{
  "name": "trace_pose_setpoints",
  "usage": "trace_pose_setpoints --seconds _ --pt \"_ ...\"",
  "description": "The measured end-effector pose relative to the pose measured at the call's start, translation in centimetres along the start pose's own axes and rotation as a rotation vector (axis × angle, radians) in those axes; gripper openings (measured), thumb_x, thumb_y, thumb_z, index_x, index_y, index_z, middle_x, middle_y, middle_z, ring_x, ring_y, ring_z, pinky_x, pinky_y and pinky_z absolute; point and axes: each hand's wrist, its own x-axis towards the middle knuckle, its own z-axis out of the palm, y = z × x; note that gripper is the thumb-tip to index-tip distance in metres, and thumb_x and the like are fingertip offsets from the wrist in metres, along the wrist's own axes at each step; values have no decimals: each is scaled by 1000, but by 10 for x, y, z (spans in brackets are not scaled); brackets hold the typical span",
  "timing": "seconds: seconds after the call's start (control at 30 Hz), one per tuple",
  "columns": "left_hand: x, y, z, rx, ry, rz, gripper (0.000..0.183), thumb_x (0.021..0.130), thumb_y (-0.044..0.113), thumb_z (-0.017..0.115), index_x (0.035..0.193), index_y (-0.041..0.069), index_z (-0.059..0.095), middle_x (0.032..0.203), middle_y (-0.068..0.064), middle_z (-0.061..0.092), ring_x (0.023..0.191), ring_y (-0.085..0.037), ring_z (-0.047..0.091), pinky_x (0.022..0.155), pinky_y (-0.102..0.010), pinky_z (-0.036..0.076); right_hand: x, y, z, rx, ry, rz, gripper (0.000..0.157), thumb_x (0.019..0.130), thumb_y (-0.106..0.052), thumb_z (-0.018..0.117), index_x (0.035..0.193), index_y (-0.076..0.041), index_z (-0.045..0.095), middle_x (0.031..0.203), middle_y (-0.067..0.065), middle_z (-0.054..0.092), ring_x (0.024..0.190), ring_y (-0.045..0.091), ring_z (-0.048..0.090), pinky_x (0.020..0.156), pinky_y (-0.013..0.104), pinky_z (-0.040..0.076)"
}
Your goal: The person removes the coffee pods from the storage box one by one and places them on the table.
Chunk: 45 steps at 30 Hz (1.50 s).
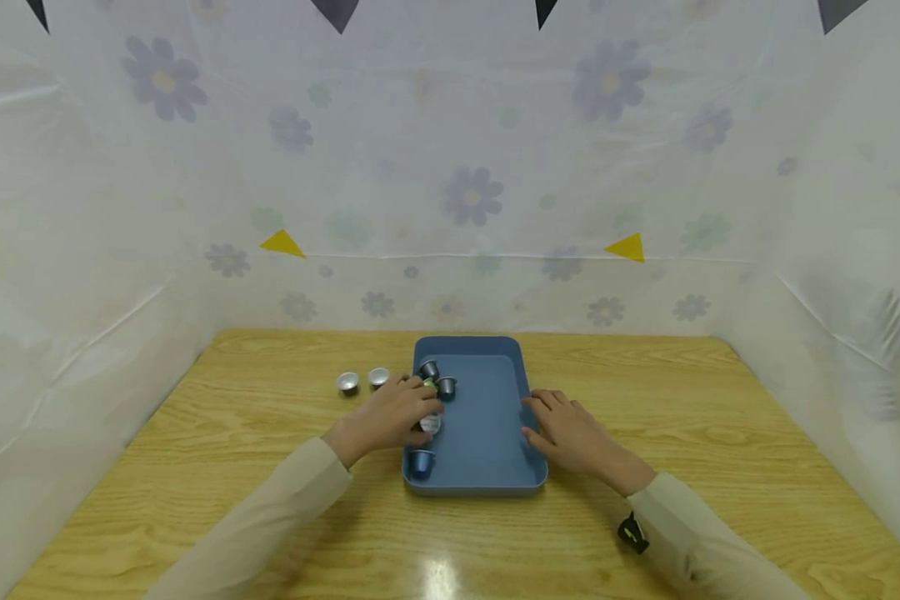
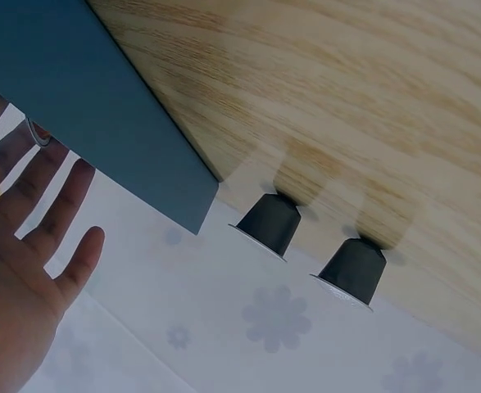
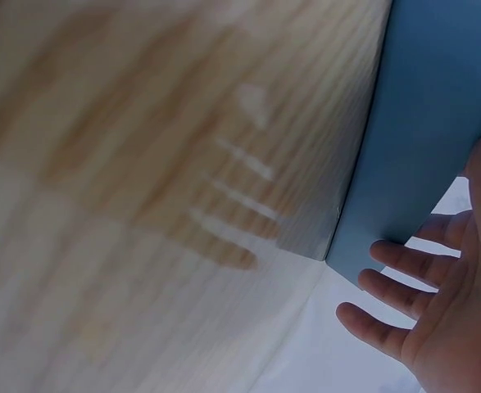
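A blue rectangular tray (image 1: 487,425) lies on the table with several coffee capsules along its left side. My left hand (image 1: 397,412) reaches over the tray's left rim, fingers extended and spread. Just by its thumb and fingers is a capsule with a pale lid (image 1: 431,424); part of it is hidden. Beyond the fingers are two dark capsules (image 1: 447,388), with a bit of green beside them. Nearer the front lies a blue capsule (image 1: 421,463). My right hand (image 1: 573,433) rests at the tray's right rim, its fingers loosely spread over the edge.
Two black capsules with silver lids (image 1: 348,382) stand lid up on the wooden table (image 1: 270,392), left of the tray; the left wrist view shows their dark sides (image 2: 353,270). A pale flowered sheet (image 1: 472,133) encloses the back and sides. A black object (image 1: 633,533) hangs by the right sleeve.
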Motion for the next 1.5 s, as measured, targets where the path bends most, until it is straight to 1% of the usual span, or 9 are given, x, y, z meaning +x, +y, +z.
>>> trace_pose_setpoints --seconds 0.2,0.43,0.53,0.73,0.93,1.13,1.3,1.5 --pt "-1 -1 -3 -5 49 -11 35 79 44 67 105 20 63 99 2 62 93 -19 56 84 -38 44 0 -1 -1 -1 -2 0 42 91 -31 55 122 -3 53 125 17 52 114 33 49 80 50 47" --pt "-2 -5 -6 -36 142 -14 35 77 40 70 102 17 65 97 0 62 92 -20 56 82 -38 44 0 0 0 -12 8 -5 42 90 -30 56 122 -3 53 124 17 52 113 33 49 78 49 47" --pt "-3 -7 -8 -43 164 -26 34 77 40 71 101 16 65 98 0 62 93 -20 56 82 -39 44 0 0 0 -8 6 -5 42 90 -30 56 122 -3 53 124 17 52 114 33 49 79 49 47" --pt "-5 -12 -10 -34 172 -60 33 78 40 69 102 18 64 97 1 62 94 -20 57 83 -40 45 1 0 0 -26 -1 -7 43 90 -32 55 122 -3 52 124 17 52 114 32 49 80 49 47" --pt "-8 -18 -11 -40 182 -92 36 79 39 68 105 14 64 99 -1 63 96 -22 57 84 -41 45 1 0 0 -38 16 -18 41 90 -30 56 121 -3 53 124 17 52 113 32 50 78 49 47" --pt "-13 -22 -14 -11 193 -132 35 79 40 68 103 15 65 96 -1 63 93 -21 57 83 -41 45 1 -1 -1 -44 0 -10 42 90 -31 55 121 -3 53 124 17 52 114 32 49 80 49 47" --pt "-17 -27 -10 -31 197 -175 32 78 38 69 102 17 66 95 0 63 93 -21 56 85 -42 44 1 -1 0 -49 -17 -4 43 91 -32 54 122 -3 52 125 17 51 115 32 48 82 49 46" --pt "-24 -33 -5 -47 219 -202 31 78 36 70 102 16 65 95 -1 63 93 -22 56 85 -45 44 1 -1 0 -52 -18 -2 45 91 -33 55 123 -3 52 126 17 51 115 33 48 82 49 46"
